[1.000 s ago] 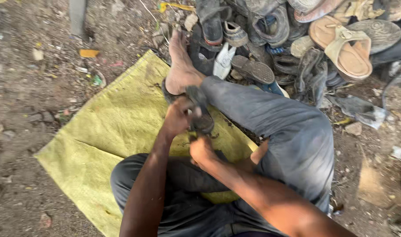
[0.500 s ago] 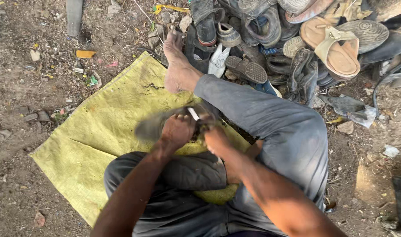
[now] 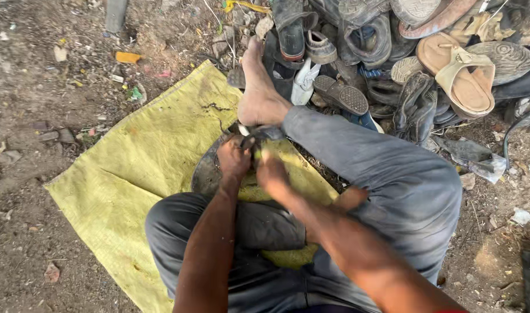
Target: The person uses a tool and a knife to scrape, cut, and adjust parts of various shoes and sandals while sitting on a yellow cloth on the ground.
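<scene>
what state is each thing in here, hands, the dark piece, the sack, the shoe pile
left hand: closed on the dark piece
right hand: closed on the dark piece
dark piece: gripped between both hands, just below the bare foot
yellow sack: spread flat on the dirt
shoe pile: heaped, jumbled

There is one yellow sack (image 3: 131, 174) on the ground, one bare foot (image 3: 258, 93), two hands, one tan sandal (image 3: 465, 78), and one big pile of old shoes (image 3: 363, 52), too many to count.
</scene>
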